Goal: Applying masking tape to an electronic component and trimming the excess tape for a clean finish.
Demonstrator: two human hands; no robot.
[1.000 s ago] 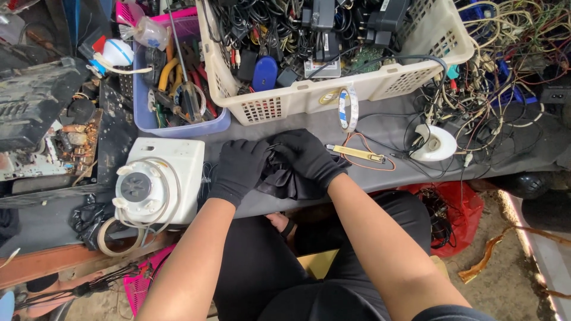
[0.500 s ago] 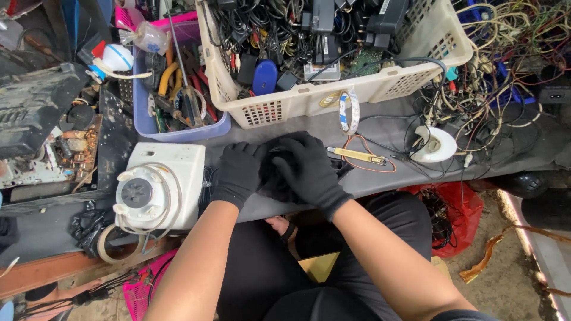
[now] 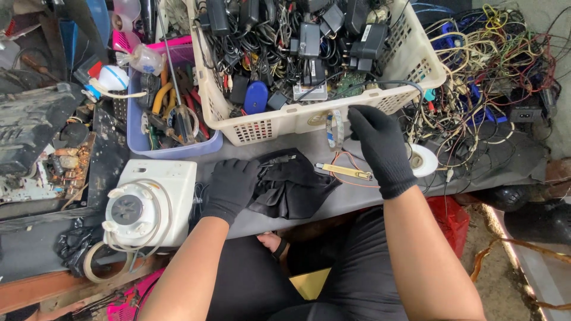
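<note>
The left hand (image 3: 233,185), gloved, presses flat and open on a crumpled black cloth (image 3: 291,185) lying on the grey bench (image 3: 357,196), its length running left to right. The right hand (image 3: 380,145) hovers open by the cream basket (image 3: 285,125), holding nothing.

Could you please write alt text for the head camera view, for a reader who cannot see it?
A person's gloved left hand rests on a black pouch on a grey bench, while the gloved right hand reaches toward a cream basket of black adapters and cables.
</note>
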